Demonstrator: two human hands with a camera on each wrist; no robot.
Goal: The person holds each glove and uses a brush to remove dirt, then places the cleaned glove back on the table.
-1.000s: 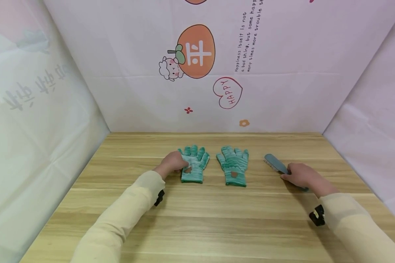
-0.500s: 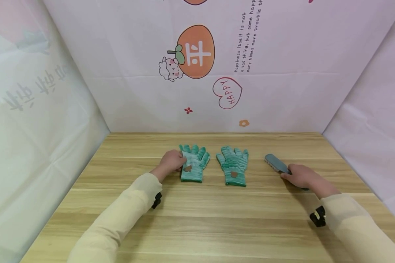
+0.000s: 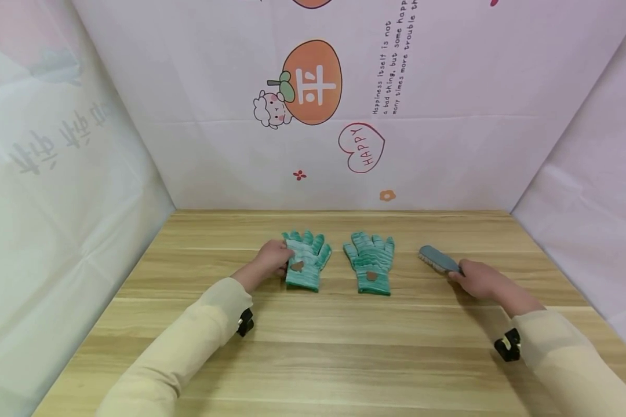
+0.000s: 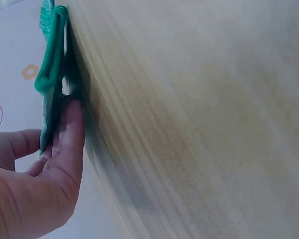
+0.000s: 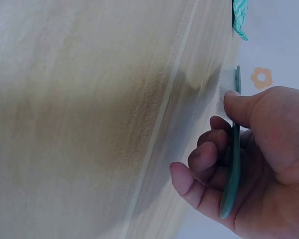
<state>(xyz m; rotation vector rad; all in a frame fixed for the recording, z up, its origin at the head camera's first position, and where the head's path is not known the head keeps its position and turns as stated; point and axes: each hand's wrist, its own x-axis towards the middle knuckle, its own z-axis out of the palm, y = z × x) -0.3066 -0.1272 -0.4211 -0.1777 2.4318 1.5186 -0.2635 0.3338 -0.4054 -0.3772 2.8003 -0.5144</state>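
Two green-and-white knit gloves lie on the wooden table in the head view, each with a brown patch near its cuff. My left hand [image 3: 272, 256] pinches the side edge of the left glove [image 3: 305, 260], thumb on top and fingers underneath. In the left wrist view that glove's cuff [image 4: 52, 55] is lifted a little off the wood. The right glove [image 3: 372, 260] lies flat, fingers pointing away. My right hand [image 3: 481, 279] grips the handle of a grey-blue brush [image 3: 438, 259], its pale bristles toward the table. In the right wrist view, fingers curl round the brush handle [image 5: 231, 184].
The wooden table [image 3: 323, 353] runs back to a white printed sheet [image 3: 214, 162] that stands as a wall. Similar sheets close off the left and right sides. A black strap device [image 3: 245, 322] sits on the left wrist, another black device [image 3: 508, 344] on the right.
The left hand has drawn slightly left and toward me, and the left glove has shifted a little with it. The right hand stays almost in place with the brush.
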